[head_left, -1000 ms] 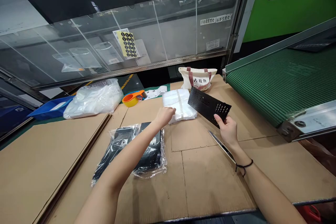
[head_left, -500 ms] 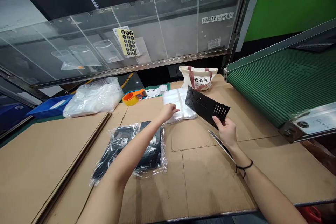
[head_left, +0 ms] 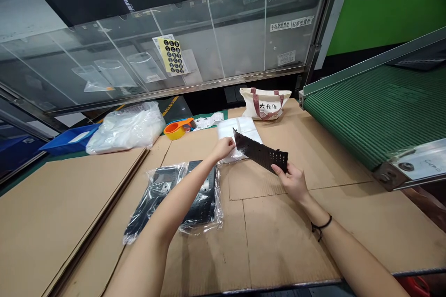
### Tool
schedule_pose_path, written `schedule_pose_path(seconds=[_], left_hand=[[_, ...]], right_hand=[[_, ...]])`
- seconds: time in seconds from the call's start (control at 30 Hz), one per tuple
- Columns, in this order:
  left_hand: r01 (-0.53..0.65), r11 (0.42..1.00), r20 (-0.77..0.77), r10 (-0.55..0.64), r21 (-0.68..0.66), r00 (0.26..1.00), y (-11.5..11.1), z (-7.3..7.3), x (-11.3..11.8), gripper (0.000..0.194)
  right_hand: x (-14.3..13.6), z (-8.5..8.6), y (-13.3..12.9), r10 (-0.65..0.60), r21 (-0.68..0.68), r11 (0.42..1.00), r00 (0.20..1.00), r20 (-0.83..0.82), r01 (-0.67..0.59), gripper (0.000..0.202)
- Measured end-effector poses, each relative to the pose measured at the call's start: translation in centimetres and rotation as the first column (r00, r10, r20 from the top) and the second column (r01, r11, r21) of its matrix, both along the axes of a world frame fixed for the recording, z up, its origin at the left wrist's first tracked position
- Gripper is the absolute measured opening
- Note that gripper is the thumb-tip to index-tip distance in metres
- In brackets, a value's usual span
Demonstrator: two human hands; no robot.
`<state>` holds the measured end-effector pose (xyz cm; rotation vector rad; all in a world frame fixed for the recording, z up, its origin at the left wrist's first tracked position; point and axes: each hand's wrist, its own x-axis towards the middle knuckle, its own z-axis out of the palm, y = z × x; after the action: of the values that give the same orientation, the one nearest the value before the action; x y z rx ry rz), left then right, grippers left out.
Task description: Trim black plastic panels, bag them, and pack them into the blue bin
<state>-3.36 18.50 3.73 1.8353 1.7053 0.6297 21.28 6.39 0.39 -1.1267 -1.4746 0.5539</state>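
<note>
My right hand (head_left: 293, 182) grips a thin black perforated panel (head_left: 259, 151) by its near right end, thumb on the upper face. The panel is tilted in the air, its far left end close to my left hand (head_left: 225, 148). The fingers of that hand are closed in a pinch at the left edge of a stack of clear plastic bags (head_left: 249, 127); what they hold, if anything, cannot be made out. Beneath my left forearm lie black parts in clear plastic wrapping (head_left: 200, 211), partly hidden by the arm.
A canvas bag (head_left: 266, 104) stands behind the stack. Further left are a tape dispenser (head_left: 175, 131), a bundle of plastic (head_left: 125, 130) and a blue tray (head_left: 66, 139). Cardboard (head_left: 285, 241) covers the table. A green conveyor belt (head_left: 383, 106) borders the right side.
My right hand has moved left and slightly down, bringing the panel toward my left hand and turning it more edge-on. The thin pale-edged strip below my right hand no longer shows. My left hand stays pinched.
</note>
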Motion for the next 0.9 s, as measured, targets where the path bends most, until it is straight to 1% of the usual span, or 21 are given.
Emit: schedule_pose_path(seconds=[0.07, 0.1, 0.2, 0.27, 0.3, 0.37, 0.43, 0.5, 0.57, 0.6, 0.63, 0.67, 0.7, 0.73, 0.8, 0.87, 0.9], left_hand=[[-0.071, 0.997, 0.145, 0.07, 0.002, 0.987, 0.2, 0.2, 0.0, 0.02], [-0.111, 0.994, 0.226, 0.106, 0.008, 0.968, 0.3, 0.5, -0.1, 0.021], [-0.227, 0.973, 0.447, 0.186, 0.037, 0.875, 0.3, 1.5, 0.0, 0.02], [-0.283, 0.957, 0.533, 0.211, 0.057, 0.819, 0.0, 2.2, 0.1, 0.018], [-0.306, 0.95, 0.553, 0.219, 0.068, 0.804, -0.3, 2.4, 0.2, 0.017], [-0.339, 0.936, 0.557, 0.231, 0.099, 0.798, -1.2, 2.7, 0.2, 0.016], [-0.35, 0.926, 0.532, 0.227, 0.141, 0.816, -2.4, 2.8, 0.0, 0.021], [-0.337, 0.926, 0.497, 0.214, 0.172, 0.841, -3.7, 2.8, -0.5, 0.022], [-0.317, 0.931, 0.475, 0.201, 0.179, 0.857, -5.1, 2.9, -1.1, 0.018], [-0.309, 0.934, 0.472, 0.194, 0.178, 0.86, -5.8, 2.9, -1.4, 0.017], [-0.299, 0.938, 0.474, 0.186, 0.176, 0.861, -6.6, 3.0, -1.6, 0.018], [-0.286, 0.943, 0.478, 0.174, 0.172, 0.861, -7.3, 3.1, -1.9, 0.019], [-0.267, 0.949, 0.483, 0.158, 0.165, 0.861, -8.0, 3.1, -2.0, 0.022], [-0.24, 0.959, 0.486, 0.138, 0.153, 0.863, -8.7, 3.2, -2.1, 0.027], [-0.159, 0.981, 0.488, 0.087, 0.11, 0.869, -9.9, 3.1, -2.2, 0.037], [-0.065, 0.997, 0.486, 0.034, 0.047, 0.873, -10.8, 2.9, -2.0, 0.045], [-0.023, 1.0, 0.484, 0.013, 0.014, 0.875, -11.1, 2.7, -1.9, 0.049]], right_hand=[[-0.2, 0.1, 0.0, 0.013, 0.01, 1.0, 1.0, 0.012, -0.013, 0.039], [-0.2, 0.2, 0.0, 0.015, 0.011, 1.0, 1.0, 0.013, -0.015, 0.04], [-0.4, 0.3, -0.1, 0.012, -0.003, 1.0, 1.0, -0.006, -0.012, 0.04], [-0.5, 0.2, -0.1, 0.002, -0.024, 1.0, 0.999, -0.033, -0.003, 0.039], [-0.5, 0.2, -0.2, -0.007, -0.038, 0.999, 0.999, -0.052, 0.005, 0.038], [-0.5, 0.2, -0.1, -0.04, -0.063, 0.997, 0.994, -0.104, 0.034, 0.036], [-0.3, 0.3, 0.1, -0.092, -0.08, 0.994, 0.98, -0.175, 0.079, 0.037], [-0.1, 0.8, 0.3, -0.148, -0.087, 0.988, 0.957, -0.249, 0.13, 0.041], [0.0, 1.8, 0.0, -0.173, -0.14, 0.982, 0.892, -0.418, 0.125, 0.043], [0.0, 2.4, -0.3, -0.168, -0.188, 0.979, 0.834, -0.526, 0.078, 0.043], [0.0, 2.9, -0.9, -0.158, -0.242, 0.97, 0.762, -0.628, 0.003, 0.043], [0.0, 3.4, -1.7, -0.155, -0.296, 0.951, 0.686, -0.711, -0.091, 0.043], [-0.1, 3.8, -2.7, -0.165, -0.35, 0.918, 0.624, -0.764, -0.186, 0.041], [-0.2, 4.0, -3.8, -0.188, -0.409, 0.873, 0.589, -0.786, -0.265, 0.039], [-0.4, 3.7, -6.4, -0.283, -0.539, 0.75, 0.549, -0.786, -0.384, 0.036], [-0.5, 2.7, -8.9, -0.399, -0.638, 0.626, 0.52, -0.755, -0.447, 0.036], [-0.7, 2.0, -10.0, -0.447, -0.666, 0.59, 0.503, -0.74, -0.456, 0.036]])
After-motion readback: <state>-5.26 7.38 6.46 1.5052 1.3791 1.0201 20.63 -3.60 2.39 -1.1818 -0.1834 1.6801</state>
